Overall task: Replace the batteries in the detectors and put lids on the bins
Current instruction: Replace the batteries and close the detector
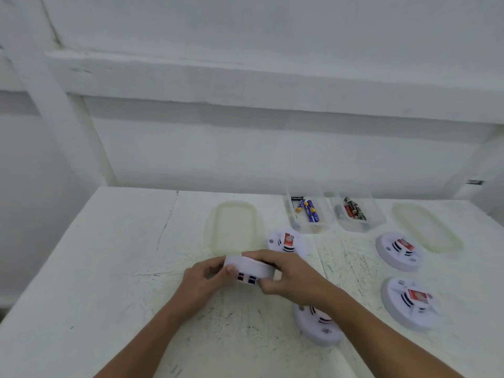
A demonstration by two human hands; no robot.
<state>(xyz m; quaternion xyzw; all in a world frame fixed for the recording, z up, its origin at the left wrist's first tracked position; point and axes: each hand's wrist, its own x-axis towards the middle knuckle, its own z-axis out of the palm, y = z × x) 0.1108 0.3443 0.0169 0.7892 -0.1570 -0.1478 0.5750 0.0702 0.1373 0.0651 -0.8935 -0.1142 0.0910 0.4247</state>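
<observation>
White, scuffed table (109, 268). Two clear open-topped bins stand side by side at far right. The left bin (313, 230) holds blue batteries (311, 211); the right bin (377, 221) holds red and dark batteries (351, 210).

The left lid (234, 227) lies flat left of the bins, and the right lid (428, 230) lies at far right.

Four detectors lie on the table:
- far detector (285, 241), just beyond the hands
- two right detectors (396, 251), well apart from the hands
- near detector (321, 331), partly hidden under the right forearm

The held detector (249, 268) is up on edge at centre. The left hand (201, 282) grips its left end. The right hand (291, 279) grips its right end, with fingers over the top.
</observation>
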